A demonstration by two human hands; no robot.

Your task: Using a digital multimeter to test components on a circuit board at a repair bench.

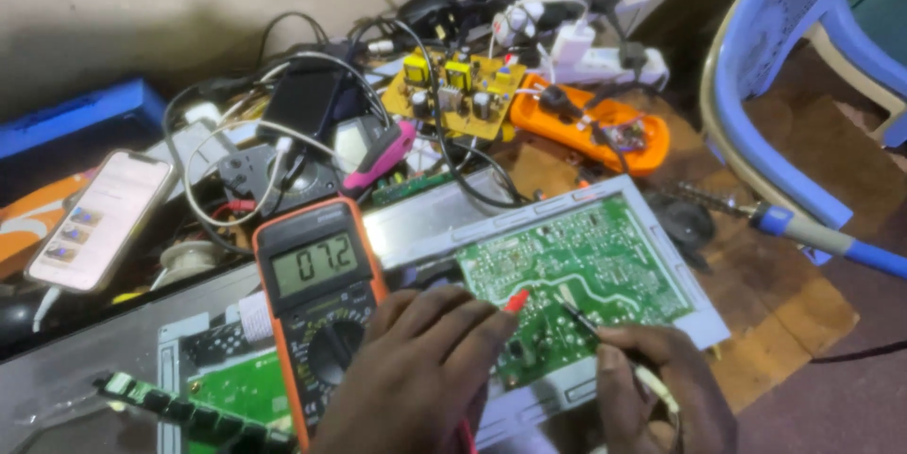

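Head view: left hand (416, 369) pinches a red probe (516, 300), tip down on the green circuit board (586, 274). Right hand (661, 388) has its grip closed on a black probe (578, 318), tip touching the same board. Board sits in a grey metal frame (699, 317) on the cluttered worktop (803, 322). Orange multimeter (316, 303) lies just left, partly under the left hand. Phone (99, 220) far left.

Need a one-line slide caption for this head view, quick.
Left hand holds a red probe and right hand a black probe on a green circuit board, beside an orange multimeter.
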